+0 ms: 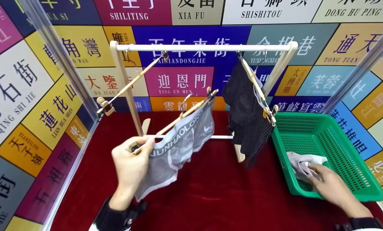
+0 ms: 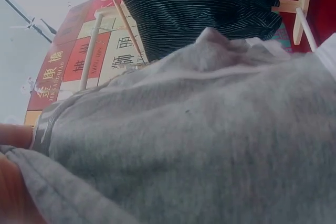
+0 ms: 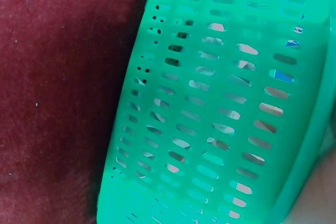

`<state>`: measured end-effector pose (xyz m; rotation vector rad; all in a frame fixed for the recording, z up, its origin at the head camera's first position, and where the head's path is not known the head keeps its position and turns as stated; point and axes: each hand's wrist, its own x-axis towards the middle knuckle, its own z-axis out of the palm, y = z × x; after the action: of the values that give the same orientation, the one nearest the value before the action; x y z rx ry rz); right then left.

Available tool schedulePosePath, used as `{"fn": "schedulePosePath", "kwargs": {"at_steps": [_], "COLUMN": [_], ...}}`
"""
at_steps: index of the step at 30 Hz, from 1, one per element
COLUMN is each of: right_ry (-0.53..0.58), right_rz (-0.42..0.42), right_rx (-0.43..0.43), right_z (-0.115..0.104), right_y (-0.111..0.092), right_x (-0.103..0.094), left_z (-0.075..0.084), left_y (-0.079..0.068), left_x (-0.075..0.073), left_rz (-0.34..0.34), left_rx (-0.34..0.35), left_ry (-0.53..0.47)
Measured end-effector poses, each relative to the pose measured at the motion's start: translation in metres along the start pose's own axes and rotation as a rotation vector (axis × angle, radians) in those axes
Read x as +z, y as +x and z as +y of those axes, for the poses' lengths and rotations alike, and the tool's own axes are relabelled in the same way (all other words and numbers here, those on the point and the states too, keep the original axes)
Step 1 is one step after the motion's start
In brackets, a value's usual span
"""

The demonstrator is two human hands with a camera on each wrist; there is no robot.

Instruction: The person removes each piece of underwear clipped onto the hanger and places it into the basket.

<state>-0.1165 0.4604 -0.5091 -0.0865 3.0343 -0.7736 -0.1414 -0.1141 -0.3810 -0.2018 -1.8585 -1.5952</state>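
Grey boxer briefs (image 1: 178, 144) with a lettered waistband hang clipped along a wooden hanger (image 1: 181, 117). My left hand (image 1: 132, 160) pinches the hanger's near end and the waistband corner; in the left wrist view the grey fabric (image 2: 184, 140) fills most of the picture. Over at the right, my right hand (image 1: 331, 184) reaches into a green basket (image 1: 335, 128) and holds a crumpled light grey cloth (image 1: 299, 163) between fingers and thumb. The right wrist view shows mainly the basket's slotted side (image 3: 210, 103), which hides the fingers.
A small rack with a white top bar (image 1: 204, 48) stands behind my hands. From it hang dark striped shorts (image 1: 247, 112) on a hanger and, to the left, a bare hanger (image 1: 133, 80) with clips. Dark red cloth (image 1: 210, 199) covers the table; lettered panels surround it.
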Motion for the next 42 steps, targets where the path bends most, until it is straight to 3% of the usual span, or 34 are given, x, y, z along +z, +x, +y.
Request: {"fn": "schedulePosePath", "kwargs": {"at_steps": [6,20,37,42], "right_ry": [-0.012,0.002,0.011,0.082], "right_rz": [0.046,0.117,0.277,0.334], "right_rx": [-0.027,-0.048,-0.137,-0.224], "right_z": [-0.001,-0.021,-0.063,-0.073], "right_y": [-0.002,-0.009,-0.020,-0.025], "right_x": [-0.001,-0.013,-0.029,-0.030], "left_z": [-0.004,-0.010,-0.015,-0.016], "left_y": [-0.004,-0.006,-0.010,-0.013], "left_x": [-0.015,-0.039,-0.039,-0.036], "left_rz": [-0.070,-0.199,-0.295,-0.325], "left_rx": [0.011,-0.054,-0.101,-0.129], "left_ry": [0.016,-0.136,-0.365,-0.463]}}
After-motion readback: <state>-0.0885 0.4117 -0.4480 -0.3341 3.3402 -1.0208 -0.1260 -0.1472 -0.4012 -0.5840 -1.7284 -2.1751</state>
